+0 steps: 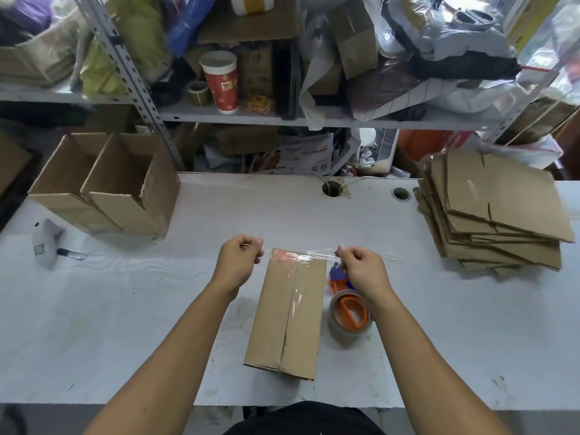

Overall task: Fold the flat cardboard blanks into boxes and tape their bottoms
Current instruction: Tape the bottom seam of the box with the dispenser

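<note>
Fingers [255,246] of both hands pinch a tape strip [298,253] over the centre box [290,312]; two boxes [106,186] stand upper left, blanks [499,208] remain right.

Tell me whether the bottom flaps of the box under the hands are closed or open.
Closed. The two flaps of the box meet along a centre seam, with clear tape running over it. Both hands hold a strip of tape across its far end.
</note>
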